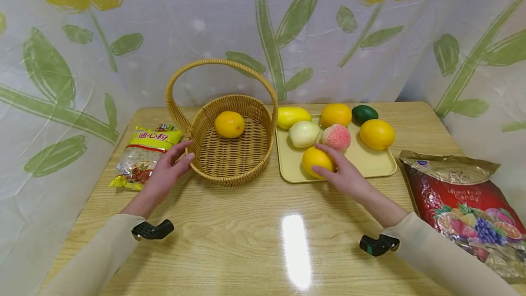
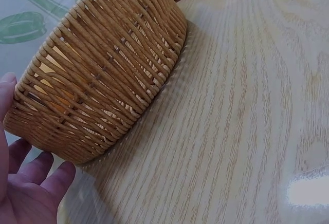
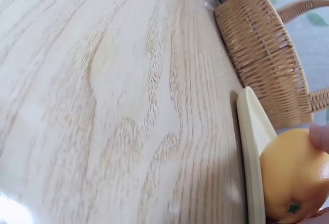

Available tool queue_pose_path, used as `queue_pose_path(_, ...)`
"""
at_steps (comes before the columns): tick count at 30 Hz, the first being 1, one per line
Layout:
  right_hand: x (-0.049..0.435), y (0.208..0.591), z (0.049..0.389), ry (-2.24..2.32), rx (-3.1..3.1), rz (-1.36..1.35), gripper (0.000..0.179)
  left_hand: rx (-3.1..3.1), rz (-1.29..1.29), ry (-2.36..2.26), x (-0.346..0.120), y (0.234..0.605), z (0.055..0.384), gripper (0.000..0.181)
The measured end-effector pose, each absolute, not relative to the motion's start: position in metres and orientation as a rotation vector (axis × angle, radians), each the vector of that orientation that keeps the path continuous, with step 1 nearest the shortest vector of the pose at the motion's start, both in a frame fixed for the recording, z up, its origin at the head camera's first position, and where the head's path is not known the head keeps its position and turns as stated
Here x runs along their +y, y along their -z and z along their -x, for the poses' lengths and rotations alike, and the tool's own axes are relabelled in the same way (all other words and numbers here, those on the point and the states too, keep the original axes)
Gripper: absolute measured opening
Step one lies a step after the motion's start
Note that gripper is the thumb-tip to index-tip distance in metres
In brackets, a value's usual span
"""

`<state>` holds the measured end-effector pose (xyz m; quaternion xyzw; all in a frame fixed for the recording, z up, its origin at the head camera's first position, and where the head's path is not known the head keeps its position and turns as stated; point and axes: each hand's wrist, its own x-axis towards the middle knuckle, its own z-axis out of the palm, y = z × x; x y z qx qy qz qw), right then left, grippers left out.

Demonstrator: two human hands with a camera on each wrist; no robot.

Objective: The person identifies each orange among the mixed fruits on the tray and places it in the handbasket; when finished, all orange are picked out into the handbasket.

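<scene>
My right hand (image 1: 343, 172) holds an orange (image 1: 317, 162) at the front left of a pale yellow tray (image 1: 296, 177), thumb and fingers on either side of it. In the right wrist view the orange (image 3: 293, 175) shows a green star-shaped stem mark close by the tray's rim. On the left, my left hand (image 1: 166, 170) touches the outer side of a wicker basket (image 1: 230, 179) with thumb and fingertips. From the left wrist, the thumb is up at the basket's (image 2: 103, 64) rim and the fingers lie lower. One orange-yellow fruit (image 1: 229, 124) lies inside the basket.
The tray also bears a pink peach (image 1: 337, 137), a pale green fruit (image 1: 304, 134), a dark green fruit (image 1: 364, 114) and several yellow-orange ones. A pasta bag (image 1: 148, 154) lies left of the basket. A red candy bag (image 1: 464, 204) lies at the right.
</scene>
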<state>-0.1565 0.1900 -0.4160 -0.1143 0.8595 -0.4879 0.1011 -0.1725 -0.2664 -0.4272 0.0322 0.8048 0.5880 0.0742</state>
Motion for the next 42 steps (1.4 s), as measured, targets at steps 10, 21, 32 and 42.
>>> queue_pose_path(10, 0.188, 0.415, 0.153, 1.384, 2.648, 0.396, 0.056, 2.405, -0.115, -1.788, -0.267, 0.427, 0.172, 0.064)
queue_pose_path(21, 0.186, 0.397, 0.149, 1.457, 2.572, 0.359, 0.055, 2.419, -0.118, -1.757, -0.268, 0.427, 0.172, 0.065)
queue_pose_path(32, 0.177, 0.376, 0.14, 1.524, 2.412, 0.364, 0.055, 2.415, -0.123, -1.774, -0.267, 0.428, 0.172, 0.063)
queue_pose_path(42, 0.147, 0.343, 0.146, 1.453, 2.377, 0.597, 0.053, 2.407, -0.112, -1.796, -0.265, 0.428, 0.173, 0.058)
